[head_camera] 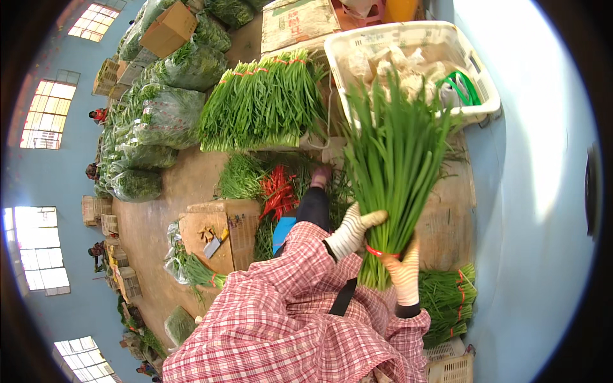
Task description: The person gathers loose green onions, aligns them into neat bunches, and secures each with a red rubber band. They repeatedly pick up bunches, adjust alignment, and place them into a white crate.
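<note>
A bundle of green leafy stalks, likely garlic chives (395, 158), stands upright before my chest with its leaf tips pointing away from me. Around its pale lower stems runs a red tie (381, 252). My left hand (350, 233), in a striped white work glove, grips the bundle from the left just above the tie, thumb across the front. At tie height, my right hand (403, 272), in a matching glove, holds the stems from the right; some of its fingers are hidden behind them.
A large stack of tied bundles (263, 103) lies ahead to the left. Beyond my bundle stands a white plastic crate (412, 36). More tied bundles (443, 301) are at my right beside the blue wall (517, 268). A knife (215, 244) and red ties (277, 191) are at my left.
</note>
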A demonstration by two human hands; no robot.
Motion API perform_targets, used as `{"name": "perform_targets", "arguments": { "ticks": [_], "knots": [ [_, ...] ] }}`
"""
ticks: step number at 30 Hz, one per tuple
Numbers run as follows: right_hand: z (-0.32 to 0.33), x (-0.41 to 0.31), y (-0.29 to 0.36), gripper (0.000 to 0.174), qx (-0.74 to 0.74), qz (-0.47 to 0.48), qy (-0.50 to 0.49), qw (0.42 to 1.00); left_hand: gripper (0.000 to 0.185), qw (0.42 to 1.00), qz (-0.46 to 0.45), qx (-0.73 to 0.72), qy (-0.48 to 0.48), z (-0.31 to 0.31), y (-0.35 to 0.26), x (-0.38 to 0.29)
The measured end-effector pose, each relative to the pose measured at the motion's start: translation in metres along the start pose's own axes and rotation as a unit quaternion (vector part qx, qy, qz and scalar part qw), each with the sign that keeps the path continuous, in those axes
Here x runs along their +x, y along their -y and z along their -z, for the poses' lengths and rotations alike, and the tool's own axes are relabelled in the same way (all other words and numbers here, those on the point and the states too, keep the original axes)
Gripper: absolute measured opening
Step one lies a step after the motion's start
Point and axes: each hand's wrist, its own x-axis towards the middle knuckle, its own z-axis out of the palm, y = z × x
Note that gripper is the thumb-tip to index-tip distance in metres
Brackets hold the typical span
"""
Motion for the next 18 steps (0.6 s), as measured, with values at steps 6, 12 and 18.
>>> {"name": "perform_targets", "arguments": {
  "ticks": [6,12,18],
  "knots": [
    [-0.161,0.155,-0.013,0.09,-0.216,0.04,0.045,0.975,0.072,0.991,-0.109,0.075,-0.034,0.077,-0.197,0.085],
    [-0.303,0.33,-0.08,0.093,-0.154,0.096,0.103,0.978,0.064,0.973,-0.152,0.174,-0.016,0.204,-0.373,0.194],
    [-0.347,0.429,-0.208,0.107,-0.308,-0.149,0.038,0.939,0.102,0.814,0.021,0.505,-0.287,0.344,-0.382,0.3]
  ]
}}
